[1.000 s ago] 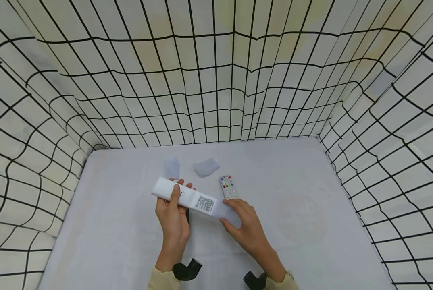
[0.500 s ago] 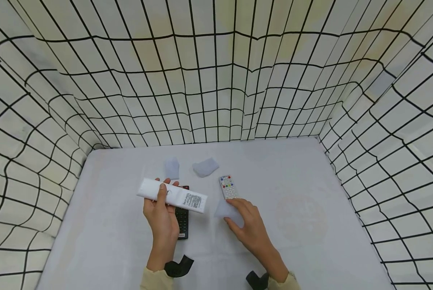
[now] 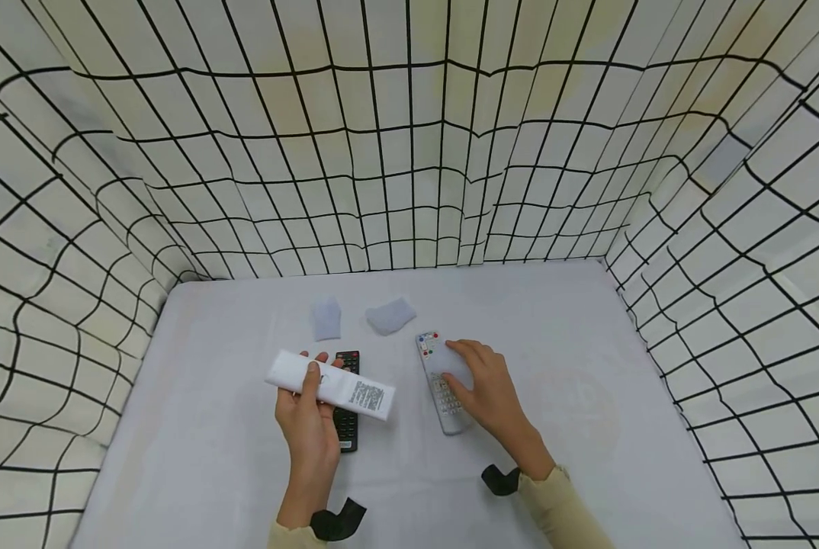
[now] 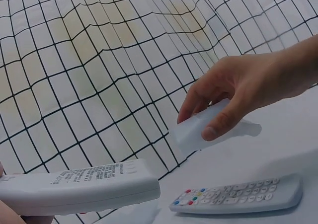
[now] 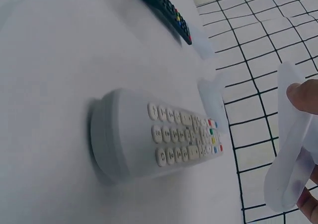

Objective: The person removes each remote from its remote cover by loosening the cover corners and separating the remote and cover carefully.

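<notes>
My left hand (image 3: 308,431) holds a white remote control (image 3: 337,385) with its labelled back facing up; its end shows in the left wrist view. Between the thumb and fingers of my right hand (image 3: 490,387) is a thin, translucent whitish sleeve-like piece (image 4: 188,133), also seen in the right wrist view at the edge (image 5: 284,172). This hand hovers over another white remote control (image 3: 445,400), which lies on the table with its buttons (image 5: 171,129) up. A black remote control (image 3: 348,428) lies partly hidden beneath the left hand's remote.
Two similar pale translucent pieces (image 3: 326,320) lie farther back on the white tabletop (image 3: 197,427). White walls with a black grid (image 3: 389,152) stand at the back and both sides of the table.
The translucent piece, earlier at the end of the held remote, has come away in my right hand, which moved forward over the table's white remote. The left hand shifted left with its remote.
</notes>
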